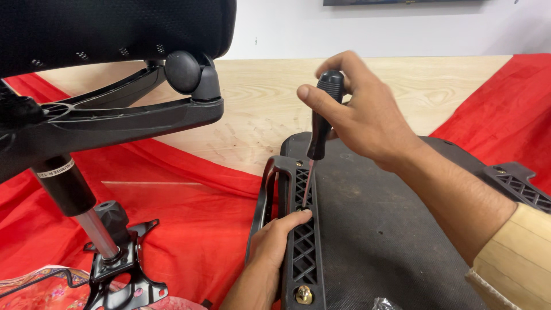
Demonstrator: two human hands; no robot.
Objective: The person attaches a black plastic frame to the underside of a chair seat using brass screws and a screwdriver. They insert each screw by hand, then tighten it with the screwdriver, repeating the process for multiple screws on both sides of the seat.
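A: Item one, right hand (367, 117)?
B: Raised over the work. Fingers curled around the black handle of a screwdriver (322, 117), thumb pressed against its side. The tool stands nearly upright, leaning slightly, its shaft running down into the ribbed black armrest bracket (302, 229).

A: Item two, left hand (279, 238)?
B: Closed on the armrest bracket from the outer side, fingers wrapped over its edge and pressed together, thumb tip just beside the screwdriver's tip.

A: Item three, the base part?
B: An upturned chair seat (379, 229), dark fabric underside showing, lying on red cloth (189, 229) over a pale wooden table (270, 92). A brass-coloured bolt (303, 295) sits in the near end of the bracket.

A: Other stock?
B: A chair frame with gas cylinder (74, 195) and star mechanism plate (120, 270) at left; a second bracket (519, 183) at far right.

A: Handling note?
B: In my judgement, keep the shaft square to the fastener, press down firmly along it, and keep the steadying thumb clear of the tip.
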